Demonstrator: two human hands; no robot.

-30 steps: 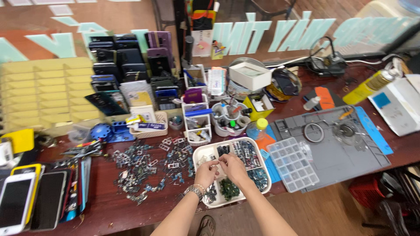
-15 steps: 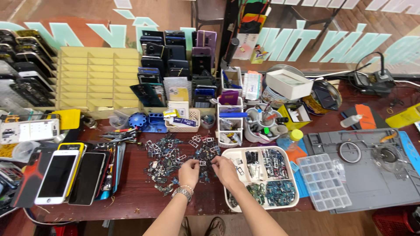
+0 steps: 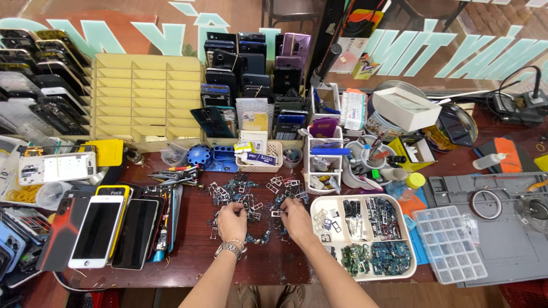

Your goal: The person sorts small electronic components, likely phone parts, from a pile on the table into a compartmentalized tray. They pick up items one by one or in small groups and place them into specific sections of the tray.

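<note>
A scatter of small metal parts [image 3: 251, 199], thin frames and trays by the look of them, lay at the frame's centre on the dark red table [image 3: 188, 256]. They seemed light, stiff and easily bent, best pinched by their edges. The left hand [image 3: 231, 221] curled down on the pile, fingertips pinched among pieces; the right hand [image 3: 297, 218] did likewise. Whether either gripped one, I cannot tell. A white divided tray [image 3: 342, 202] sat just right.

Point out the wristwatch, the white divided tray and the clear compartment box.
wristwatch [image 3: 229, 248], head view, on the metal band at the left wrist.
white divided tray [image 3: 323, 203], head view, on its upper left rim.
clear compartment box [image 3: 451, 245], head view, on its gridded middle.
</note>
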